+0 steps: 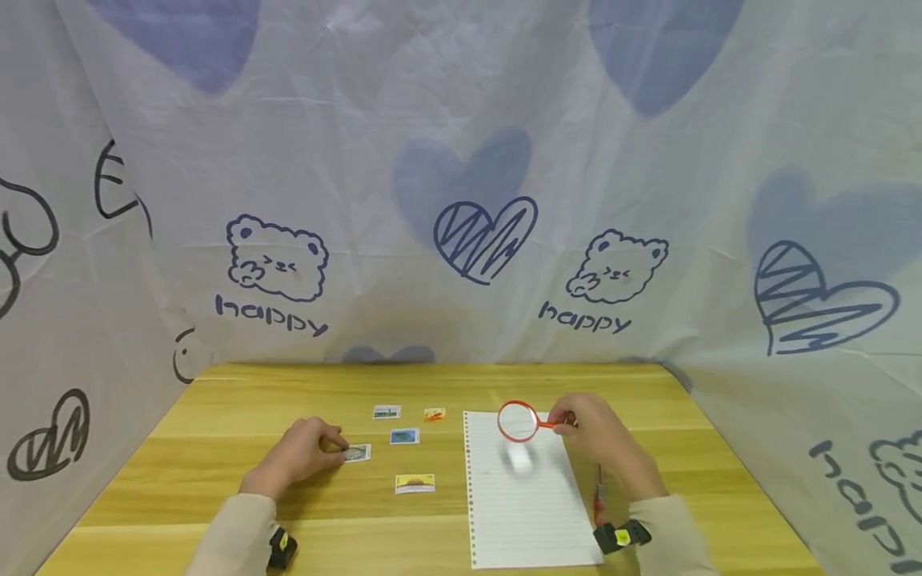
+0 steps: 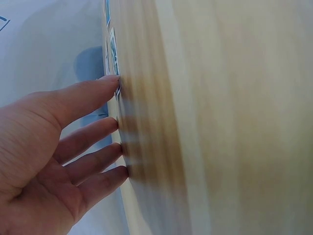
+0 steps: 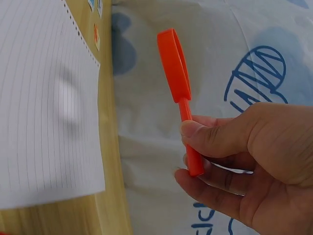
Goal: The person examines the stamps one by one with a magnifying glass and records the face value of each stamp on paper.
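Gripping magnifier point(image 3: 174, 68): curled right hand point(image 1: 595, 432); spread left hand point(image 1: 301, 453) touches stamp point(image 1: 358, 454).

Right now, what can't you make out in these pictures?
Head view: left end of the small white-bordered printed paper, hidden by the left hand.
Head view: faint mark on the white lined sheet, too small to read.
Right wrist view: that sheet's remainder, cut off by picture edge.

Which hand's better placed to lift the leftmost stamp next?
Left, likely: the left hand is at the leftmost stamp; the right hand holds the magnifying glass over the lined paper.
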`<state>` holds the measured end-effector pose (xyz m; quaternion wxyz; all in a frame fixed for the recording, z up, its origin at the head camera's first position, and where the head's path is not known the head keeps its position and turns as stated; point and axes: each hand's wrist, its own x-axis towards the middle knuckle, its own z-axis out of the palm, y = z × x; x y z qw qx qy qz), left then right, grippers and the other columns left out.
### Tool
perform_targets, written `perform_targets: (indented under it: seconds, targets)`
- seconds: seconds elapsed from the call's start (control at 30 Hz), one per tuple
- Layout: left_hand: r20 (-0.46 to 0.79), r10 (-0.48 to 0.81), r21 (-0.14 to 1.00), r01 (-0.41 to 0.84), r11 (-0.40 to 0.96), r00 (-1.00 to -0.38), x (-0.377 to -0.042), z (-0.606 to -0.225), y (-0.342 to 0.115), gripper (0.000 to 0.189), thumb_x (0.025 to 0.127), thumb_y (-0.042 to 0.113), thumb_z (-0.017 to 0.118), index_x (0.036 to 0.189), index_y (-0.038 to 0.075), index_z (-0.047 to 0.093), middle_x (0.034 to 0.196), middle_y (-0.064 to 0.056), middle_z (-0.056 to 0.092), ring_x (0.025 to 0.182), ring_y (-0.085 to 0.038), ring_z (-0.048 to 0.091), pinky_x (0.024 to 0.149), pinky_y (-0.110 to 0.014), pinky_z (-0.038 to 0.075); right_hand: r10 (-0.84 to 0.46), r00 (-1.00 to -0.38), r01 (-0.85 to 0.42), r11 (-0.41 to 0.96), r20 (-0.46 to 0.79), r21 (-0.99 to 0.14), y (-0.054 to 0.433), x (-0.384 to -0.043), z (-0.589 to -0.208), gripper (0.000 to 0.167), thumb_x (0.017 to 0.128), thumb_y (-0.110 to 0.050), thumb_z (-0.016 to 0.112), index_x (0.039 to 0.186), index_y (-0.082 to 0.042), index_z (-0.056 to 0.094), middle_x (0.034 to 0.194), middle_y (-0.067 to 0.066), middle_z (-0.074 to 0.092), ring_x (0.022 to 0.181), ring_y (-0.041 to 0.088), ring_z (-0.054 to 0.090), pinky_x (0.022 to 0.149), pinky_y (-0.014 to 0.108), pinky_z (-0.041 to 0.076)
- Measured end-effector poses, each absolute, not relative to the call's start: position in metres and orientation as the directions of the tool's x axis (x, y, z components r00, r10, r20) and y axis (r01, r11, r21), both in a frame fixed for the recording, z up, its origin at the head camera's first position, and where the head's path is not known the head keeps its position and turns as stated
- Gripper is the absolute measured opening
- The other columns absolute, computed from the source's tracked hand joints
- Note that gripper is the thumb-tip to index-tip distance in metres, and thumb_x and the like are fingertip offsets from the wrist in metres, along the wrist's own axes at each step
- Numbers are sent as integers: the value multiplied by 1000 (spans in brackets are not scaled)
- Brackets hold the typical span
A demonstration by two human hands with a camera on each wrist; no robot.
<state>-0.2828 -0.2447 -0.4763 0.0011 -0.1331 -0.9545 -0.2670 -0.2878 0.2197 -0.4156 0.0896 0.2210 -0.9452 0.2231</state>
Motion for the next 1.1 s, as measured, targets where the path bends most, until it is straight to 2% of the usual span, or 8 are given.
perform_targets:
  seconds: [0.67, 1.1]
  targets:
    - [57, 241, 512, 236, 826, -969, -283, -475, -244, 13, 85, 12, 83, 98, 12, 83, 128, -24, 71, 125, -49, 62, 109, -64, 48, -302, -912, -393, 835, 277, -385, 286, -278, -418, 11, 85, 2, 78, 85, -8, 75, 81, -1, 72, 75, 10, 59, 65, 24, 51]
    - [70, 231, 516, 233, 824, -971, -280, -476, -244, 13, 85, 11, 83, 98, 11, 83, 128, -25, 71, 125, -50, 62, 110, -64, 47, -276, -923, -362, 858, 268, -364, 310, -280, -424, 7, 85, 0, 79, 86, -6, 75, 81, 0, 72, 75, 11, 59, 63, 24, 50]
